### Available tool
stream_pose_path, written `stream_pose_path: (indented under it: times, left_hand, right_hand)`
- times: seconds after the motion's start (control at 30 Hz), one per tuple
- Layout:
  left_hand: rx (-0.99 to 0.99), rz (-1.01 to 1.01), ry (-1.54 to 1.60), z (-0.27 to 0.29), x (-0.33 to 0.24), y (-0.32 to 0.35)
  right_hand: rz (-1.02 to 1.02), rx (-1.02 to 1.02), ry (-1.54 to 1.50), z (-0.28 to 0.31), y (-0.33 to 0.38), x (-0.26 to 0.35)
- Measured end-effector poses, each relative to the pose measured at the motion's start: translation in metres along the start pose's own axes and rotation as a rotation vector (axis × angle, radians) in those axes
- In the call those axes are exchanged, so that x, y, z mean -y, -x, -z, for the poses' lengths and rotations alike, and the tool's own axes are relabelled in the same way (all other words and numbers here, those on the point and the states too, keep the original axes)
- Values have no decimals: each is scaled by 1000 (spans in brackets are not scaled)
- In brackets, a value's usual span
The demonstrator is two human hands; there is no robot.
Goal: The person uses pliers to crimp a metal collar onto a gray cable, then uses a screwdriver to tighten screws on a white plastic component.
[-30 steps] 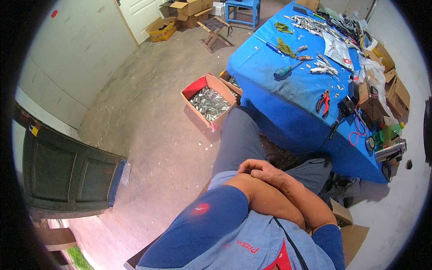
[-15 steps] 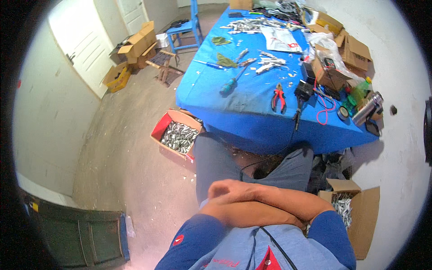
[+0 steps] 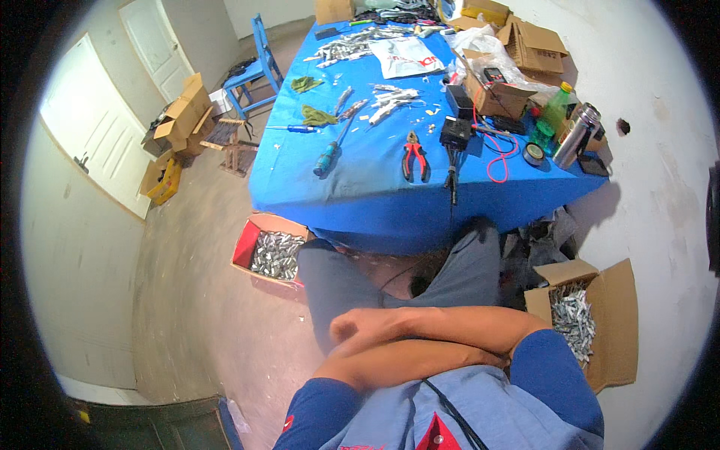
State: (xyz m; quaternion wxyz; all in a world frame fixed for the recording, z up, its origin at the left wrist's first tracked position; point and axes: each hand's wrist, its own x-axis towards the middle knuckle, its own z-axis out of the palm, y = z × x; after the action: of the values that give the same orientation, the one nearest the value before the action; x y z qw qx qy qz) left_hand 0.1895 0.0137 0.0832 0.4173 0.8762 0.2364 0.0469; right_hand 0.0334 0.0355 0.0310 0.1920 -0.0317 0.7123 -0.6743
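My arms folded against chest, right hand (image 3: 360, 328) empty, left hand hidden; pliers (image 3: 414, 157), screwdriver (image 3: 328, 157) on table (image 3: 360, 195) untouched, no work begun

A table draped in a blue cloth (image 3: 375, 191) fills the upper middle of the frame. Near its front edge lie red-handled pliers (image 3: 414, 156), a blue-handled screwdriver (image 3: 328, 156) to their left, and a small black box (image 3: 454, 132) with a red wire (image 3: 491, 154) looping to its right. A steel flask (image 3: 577, 135) and a green bottle (image 3: 555, 109) stand at the right edge. Silvery metal pieces (image 3: 352, 45) and a white bag (image 3: 405, 56) lie toward the top.
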Motion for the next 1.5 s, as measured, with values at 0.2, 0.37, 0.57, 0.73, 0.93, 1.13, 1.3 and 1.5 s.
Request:
stream_pose_path:
  times: [0.2, 0.37, 0.57, 0.73, 0.93, 1.13, 1.3, 1.5]
  left_hand:
    - [15, -8, -3, 8, 6, 6]
    - [-48, 6, 50, 31, 25, 24]
    - [-438, 334, 313, 74, 107, 100]
    - [-1041, 756, 632, 10, 248, 185]
    - [-1574, 416, 1702, -16, 264, 247]
    - [-1534, 578, 1634, -20, 282, 238]
    - [-1535, 571, 1660, -13, 282, 239]
    - [-1556, 581, 1636, -13, 281, 237]
  right_hand:
    - [132, 262, -122, -8, -7, 3]
    - [135, 230, 60, 10, 29, 22]
    - [-128, 46, 410, 94, 106, 71]
    - [92, -987, 971, 225, 101, 36]
    - [-37, -1419, 793, 374, 67, 26]
    - [-315, -1337, 796, 428, 13, 12]
    - [-443, -1320, 868, 436, 6, -4]
    - [-185, -1406, 545, 401, 29, -13]
